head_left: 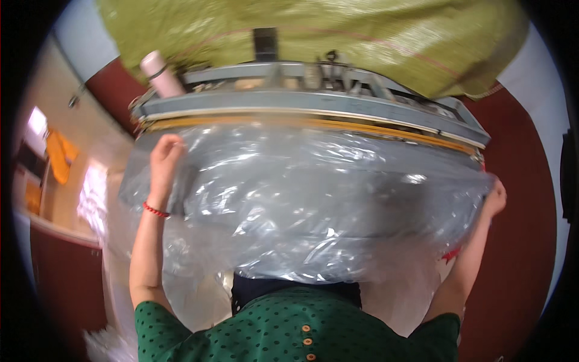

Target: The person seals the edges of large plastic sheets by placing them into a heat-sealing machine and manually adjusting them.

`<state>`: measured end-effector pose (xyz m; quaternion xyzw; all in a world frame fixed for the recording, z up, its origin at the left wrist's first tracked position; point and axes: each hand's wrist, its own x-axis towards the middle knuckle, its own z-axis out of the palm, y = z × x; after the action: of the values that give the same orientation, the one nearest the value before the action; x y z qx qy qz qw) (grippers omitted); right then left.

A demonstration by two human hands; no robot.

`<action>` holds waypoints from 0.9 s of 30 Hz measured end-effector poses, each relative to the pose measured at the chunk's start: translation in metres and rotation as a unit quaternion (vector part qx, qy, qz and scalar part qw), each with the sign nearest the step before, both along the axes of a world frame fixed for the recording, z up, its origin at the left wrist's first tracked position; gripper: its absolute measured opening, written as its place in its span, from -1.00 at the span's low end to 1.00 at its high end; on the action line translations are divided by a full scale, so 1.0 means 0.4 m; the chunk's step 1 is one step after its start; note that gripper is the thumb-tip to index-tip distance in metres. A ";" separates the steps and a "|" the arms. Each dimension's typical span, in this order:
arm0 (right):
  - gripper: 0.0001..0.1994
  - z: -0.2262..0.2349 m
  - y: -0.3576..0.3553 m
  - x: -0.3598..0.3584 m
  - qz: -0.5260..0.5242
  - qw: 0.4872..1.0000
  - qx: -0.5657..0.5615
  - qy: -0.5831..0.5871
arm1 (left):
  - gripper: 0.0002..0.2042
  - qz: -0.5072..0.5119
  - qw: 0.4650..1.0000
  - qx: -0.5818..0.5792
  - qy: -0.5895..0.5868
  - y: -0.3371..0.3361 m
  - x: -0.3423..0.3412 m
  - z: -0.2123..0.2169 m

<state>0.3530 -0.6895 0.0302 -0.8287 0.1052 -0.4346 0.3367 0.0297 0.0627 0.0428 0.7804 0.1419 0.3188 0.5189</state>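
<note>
A wide sheet of clear, shiny plastic film [289,193] spreads in front of me and hangs down toward my waist. My left hand [166,158] is closed near its far left part, fingers curled; whether film is pinched in them is hidden. At the right edge of the film, my right hand [496,198] is closed on it, and the film stretches taut toward that hand. Along the far side of the film runs a long grey metal machine bar [301,104] with a yellow-orange strip [338,125] beneath it.
A pink bottle [161,73] stands at the machine's back left. Behind the machine hangs a large yellow-green woven sheet [338,33]. An open doorway [66,157] lies to the left, with more crumpled film [108,344] at lower left. The right wall is dark red below, pale above.
</note>
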 end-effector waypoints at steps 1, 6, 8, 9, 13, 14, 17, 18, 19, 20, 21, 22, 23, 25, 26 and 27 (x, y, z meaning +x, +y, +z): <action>-0.73 0.039 0.029 -0.020 -0.058 0.998 -0.038 -0.005 | -0.95 -0.022 0.999 -0.008 -0.025 -0.035 -0.020 0.020; -0.72 0.152 0.549 -0.169 0.276 0.955 -0.080 -0.079 | -0.95 -0.056 0.996 -0.065 -0.022 -0.148 -0.125 0.104; -0.71 0.160 0.799 -0.289 0.524 0.851 -0.013 0.027 | -0.94 -0.079 0.996 -0.046 -0.012 -0.172 -0.157 0.131; -0.68 0.157 0.917 -0.347 0.592 0.804 -0.042 0.021 | -0.94 -0.080 0.996 -0.021 -0.016 -0.183 -0.171 0.142; -0.76 0.163 1.258 -0.499 0.713 0.671 -0.165 -0.119 | -0.93 -0.064 0.991 0.117 0.003 -0.201 -0.234 0.178; -0.80 0.157 1.269 -0.510 0.770 0.628 -0.111 -0.020 | -0.92 -0.050 0.988 0.146 0.003 -0.196 -0.251 0.180; -0.84 0.096 1.253 -0.503 0.817 0.536 -0.003 0.213 | -0.86 -0.074 0.968 0.140 0.193 -0.129 -0.323 0.168; -0.84 0.072 1.200 -0.463 0.815 0.543 0.037 0.199 | -0.83 -0.082 0.947 0.133 0.279 -0.093 -0.355 0.153; -0.86 0.051 1.131 -0.401 0.790 0.578 0.032 0.202 | -0.83 -0.109 0.936 0.113 0.314 -0.059 -0.386 0.122; -0.87 0.033 1.037 -0.333 0.731 0.639 0.009 0.238 | -0.83 -0.125 0.924 0.108 0.344 -0.030 -0.414 0.075; -0.86 0.007 0.933 -0.274 0.660 0.709 0.037 0.245 | -0.83 -0.133 0.905 0.106 0.390 0.005 -0.447 0.026; -0.86 -0.015 0.813 -0.213 0.578 0.775 0.051 0.249 | -0.85 -0.134 0.893 0.132 0.410 0.045 -0.485 -0.020; -0.85 -0.031 0.673 -0.156 0.493 0.834 0.063 0.242 | -0.87 -0.127 0.872 0.161 0.444 0.084 -0.523 -0.068; -0.81 -0.059 0.380 -0.069 0.305 0.924 0.105 0.205 | -0.91 -0.111 0.850 0.202 0.473 0.182 -0.580 -0.143; -0.78 -0.059 0.222 -0.046 0.242 0.948 0.092 0.185 | -0.92 -0.095 0.843 0.230 0.476 0.233 -0.610 -0.159; -0.75 -0.054 0.067 -0.042 0.213 0.956 0.088 0.180 | -0.90 -0.053 0.862 0.166 0.476 0.286 -0.633 -0.157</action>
<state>0.3361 -0.6625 0.0086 -0.8634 0.0228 -0.1853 0.4687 -0.2233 0.1772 -0.0200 0.9180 0.2747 -0.1008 0.2675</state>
